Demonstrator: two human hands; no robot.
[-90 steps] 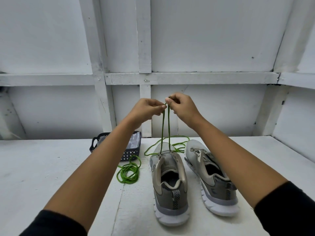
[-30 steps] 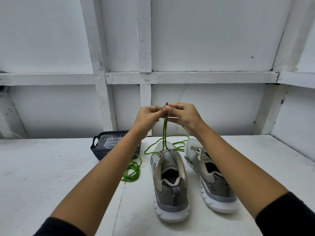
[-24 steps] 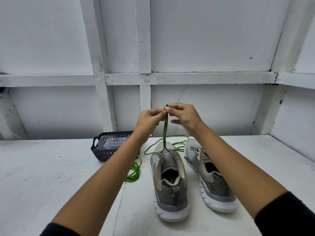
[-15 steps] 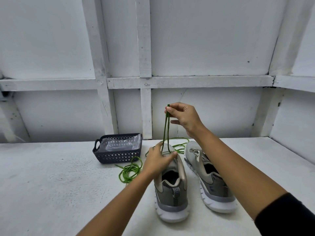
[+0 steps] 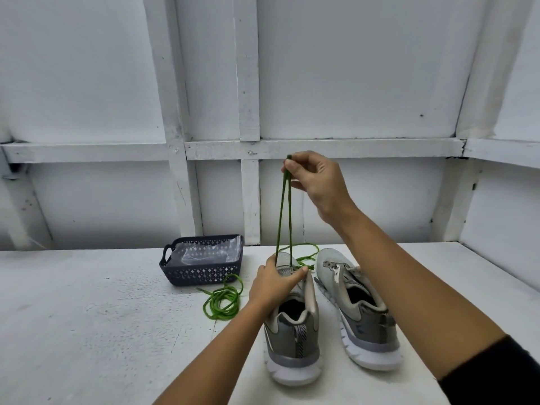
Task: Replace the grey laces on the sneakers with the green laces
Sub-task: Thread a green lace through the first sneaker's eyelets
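Two grey sneakers stand side by side on the white table, heels toward me. My right hand [image 5: 317, 182] is raised and pinches both ends of a green lace [image 5: 285, 217], whose two strands run taut down to the front of the left sneaker [image 5: 293, 331]. My left hand [image 5: 274, 283] rests on that sneaker's tongue area, fingers curled around its upper near the eyelets. The right sneaker [image 5: 356, 305] stands untouched with open eyelets. A second green lace [image 5: 223, 301] lies coiled on the table left of the shoes.
A dark perforated basket [image 5: 201, 273] lined with clear plastic stands at the back left, near the white panelled wall [image 5: 350, 83]. More green lace loops [image 5: 306, 258] lie behind the sneakers' toes. The white table [image 5: 87, 317] spreads to the left.
My left hand let go of the lace ends and dropped to the left sneaker's upper. My right hand kept both ends pinched, held high.
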